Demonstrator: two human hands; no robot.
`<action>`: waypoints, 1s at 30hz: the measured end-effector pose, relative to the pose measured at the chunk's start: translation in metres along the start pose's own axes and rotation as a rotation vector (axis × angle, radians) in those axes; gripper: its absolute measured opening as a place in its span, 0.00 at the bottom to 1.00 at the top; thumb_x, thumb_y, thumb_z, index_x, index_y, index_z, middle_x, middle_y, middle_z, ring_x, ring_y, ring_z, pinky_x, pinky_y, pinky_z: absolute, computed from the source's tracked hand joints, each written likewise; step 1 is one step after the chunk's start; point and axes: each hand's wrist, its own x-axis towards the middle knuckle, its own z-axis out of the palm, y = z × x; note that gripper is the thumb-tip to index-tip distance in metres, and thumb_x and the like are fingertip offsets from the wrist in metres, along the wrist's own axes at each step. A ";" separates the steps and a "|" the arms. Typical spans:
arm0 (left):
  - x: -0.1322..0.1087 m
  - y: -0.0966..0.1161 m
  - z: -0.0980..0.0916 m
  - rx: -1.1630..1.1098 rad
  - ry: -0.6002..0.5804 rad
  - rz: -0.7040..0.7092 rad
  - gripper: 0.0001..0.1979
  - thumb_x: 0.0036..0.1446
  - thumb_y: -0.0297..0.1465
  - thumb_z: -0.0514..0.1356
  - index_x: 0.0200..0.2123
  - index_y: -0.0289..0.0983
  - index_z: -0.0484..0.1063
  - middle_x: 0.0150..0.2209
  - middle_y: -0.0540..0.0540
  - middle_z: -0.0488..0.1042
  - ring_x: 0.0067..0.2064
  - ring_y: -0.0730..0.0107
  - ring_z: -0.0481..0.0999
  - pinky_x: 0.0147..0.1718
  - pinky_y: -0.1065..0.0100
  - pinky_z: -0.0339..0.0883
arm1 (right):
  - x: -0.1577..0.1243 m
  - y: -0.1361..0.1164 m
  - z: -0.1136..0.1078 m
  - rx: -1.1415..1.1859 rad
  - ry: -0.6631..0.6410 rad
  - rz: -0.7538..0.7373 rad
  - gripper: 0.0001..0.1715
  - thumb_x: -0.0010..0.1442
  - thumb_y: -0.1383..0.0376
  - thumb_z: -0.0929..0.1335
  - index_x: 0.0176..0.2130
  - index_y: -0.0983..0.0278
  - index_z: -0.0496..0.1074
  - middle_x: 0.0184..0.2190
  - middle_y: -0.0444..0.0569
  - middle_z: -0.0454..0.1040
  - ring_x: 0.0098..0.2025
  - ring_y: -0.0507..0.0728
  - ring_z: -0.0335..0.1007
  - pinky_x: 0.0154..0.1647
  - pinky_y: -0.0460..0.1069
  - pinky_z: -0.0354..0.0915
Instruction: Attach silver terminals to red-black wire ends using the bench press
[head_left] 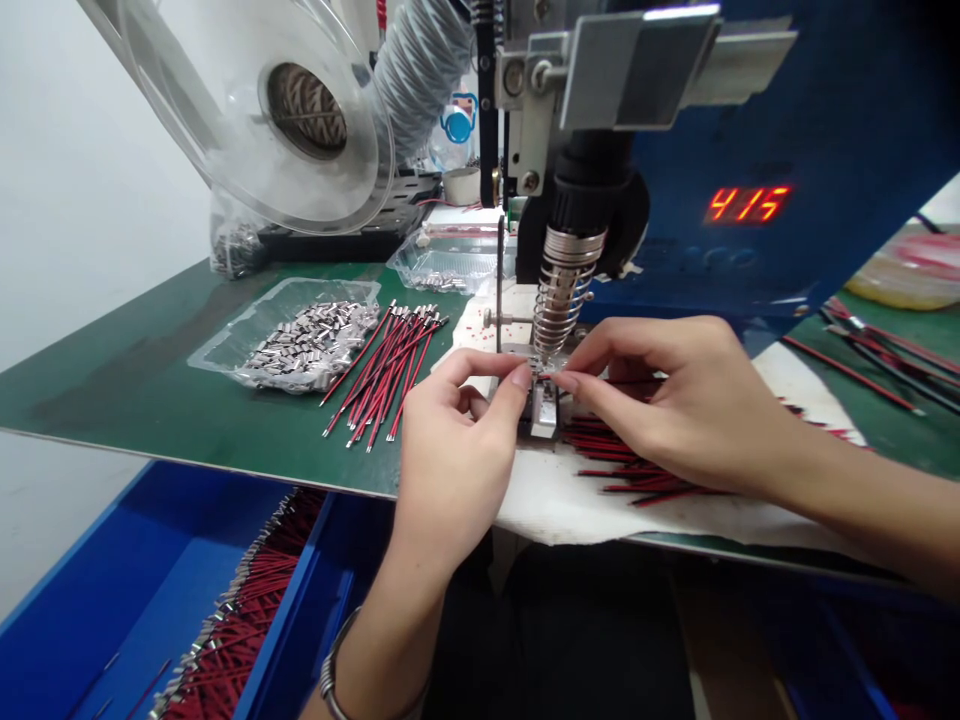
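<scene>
My left hand (461, 440) is pinched at the left side of a small metal fixture (545, 412); whatever lies between its thumb and forefinger is too small to make out. From the right, my right hand (675, 395) pinches a thin red-and-black wire (546, 376), its end at the fixture under the soldering tip. Above both hands hangs the soldering iron, wrapped in a coil spring (568, 285). Below my right palm, a pile of red-and-black wires (600, 440) lies on white paper (555, 510), partly covered by that hand.
A clear tray of metal connectors (311, 340) stands left, beside wires with connectors attached (386, 370). Behind is another clear tray (450, 262). A blue machine (750, 130) shows red digits. A transparent fume hood (247, 120) hangs upper left. A blue bin (142, 560) below holds many wires.
</scene>
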 end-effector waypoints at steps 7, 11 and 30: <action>0.001 -0.001 0.000 0.015 -0.005 -0.002 0.07 0.59 0.37 0.68 0.36 0.39 0.80 0.20 0.54 0.63 0.24 0.73 0.69 0.23 0.73 0.61 | 0.000 -0.001 0.000 -0.003 0.010 -0.008 0.09 0.63 0.62 0.72 0.31 0.62 0.76 0.21 0.42 0.74 0.19 0.50 0.64 0.24 0.49 0.60; 0.001 -0.001 0.000 0.018 -0.006 -0.004 0.07 0.59 0.37 0.68 0.36 0.39 0.80 0.21 0.53 0.66 0.25 0.73 0.70 0.24 0.73 0.62 | 0.000 -0.001 0.000 -0.004 0.011 0.001 0.10 0.64 0.62 0.72 0.31 0.62 0.76 0.21 0.42 0.75 0.20 0.50 0.65 0.24 0.49 0.60; 0.000 0.000 -0.001 -0.001 -0.014 -0.022 0.09 0.58 0.38 0.69 0.36 0.39 0.80 0.21 0.53 0.64 0.25 0.70 0.72 0.24 0.72 0.65 | 0.000 -0.004 0.001 0.015 0.012 0.043 0.10 0.63 0.61 0.73 0.30 0.62 0.77 0.22 0.42 0.76 0.20 0.50 0.65 0.24 0.49 0.60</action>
